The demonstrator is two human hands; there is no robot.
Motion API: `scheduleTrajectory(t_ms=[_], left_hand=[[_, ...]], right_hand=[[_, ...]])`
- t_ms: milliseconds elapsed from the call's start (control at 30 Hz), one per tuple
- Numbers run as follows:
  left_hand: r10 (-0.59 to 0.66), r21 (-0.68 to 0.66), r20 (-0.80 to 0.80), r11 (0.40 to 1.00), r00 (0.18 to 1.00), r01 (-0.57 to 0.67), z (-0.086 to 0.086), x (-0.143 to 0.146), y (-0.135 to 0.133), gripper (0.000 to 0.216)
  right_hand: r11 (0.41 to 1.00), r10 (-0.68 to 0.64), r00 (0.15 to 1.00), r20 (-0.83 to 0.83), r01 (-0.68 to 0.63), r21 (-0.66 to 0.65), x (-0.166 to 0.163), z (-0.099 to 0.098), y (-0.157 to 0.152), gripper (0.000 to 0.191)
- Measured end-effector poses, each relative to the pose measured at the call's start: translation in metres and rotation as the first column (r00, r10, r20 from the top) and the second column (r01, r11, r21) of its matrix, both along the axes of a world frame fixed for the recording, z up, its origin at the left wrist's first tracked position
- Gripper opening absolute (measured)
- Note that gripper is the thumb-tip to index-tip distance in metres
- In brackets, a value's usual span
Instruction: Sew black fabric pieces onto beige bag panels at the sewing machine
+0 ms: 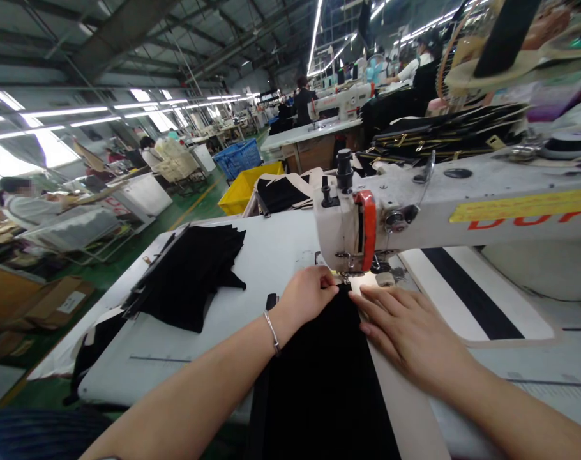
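Observation:
A long black fabric piece (326, 377) with a pale beige strip (405, 399) along its right side runs up to the needle area of a white sewing machine (341, 239). My left hand (312, 292) pinches the fabric's far edge close to the presser foot, thumb against curled fingers. Flat on the beige strip and the fabric's right edge rests my right hand (410, 326), its fingers stretched toward the needle. The machine's small lamp lights the spot between both hands. The fabric's near end runs out of view at the bottom.
Left on the table lies a stack of black fabric pieces (189, 275). A beige panel with a black stripe (477, 294) lies under the machine arm. Behind stand a yellow crate (245, 191), a blue basket (237, 156) and a pile of black zippered pieces (438, 137). Other people sit farther off.

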State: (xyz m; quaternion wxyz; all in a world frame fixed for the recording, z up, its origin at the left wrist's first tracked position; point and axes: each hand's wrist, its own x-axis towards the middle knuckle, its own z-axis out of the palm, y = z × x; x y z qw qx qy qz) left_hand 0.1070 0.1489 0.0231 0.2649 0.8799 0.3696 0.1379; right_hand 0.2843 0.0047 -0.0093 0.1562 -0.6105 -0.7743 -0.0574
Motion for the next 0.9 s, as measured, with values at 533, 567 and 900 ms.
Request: scheduleTrajectory(t_ms=[533, 567, 900], left_hand=[[-0.34, 0.347, -0.138, 0.863, 0.93, 0.367, 0.001, -0.015, -0.028, 0.024], [-0.337, 0.354, -0.145, 0.861, 0.93, 0.366, 0.0, -0.016, -0.028, 0.025], [-0.362, 0.399, -0.152, 0.829, 0.92, 0.392, -0.008, -0.016, -0.019, 0.026]], right_hand=[[1.0, 0.002, 1.0, -0.009, -0.002, -0.004, 0.002, -0.004, 0.001, 0.048], [1.0, -0.001, 1.0, -0.01, 0.001, -0.006, 0.002, -0.004, 0.001, 0.048], [1.0, -0.025, 1.0, -0.009, 0.025, -0.005, -0.001, -0.002, 0.004, 0.049]])
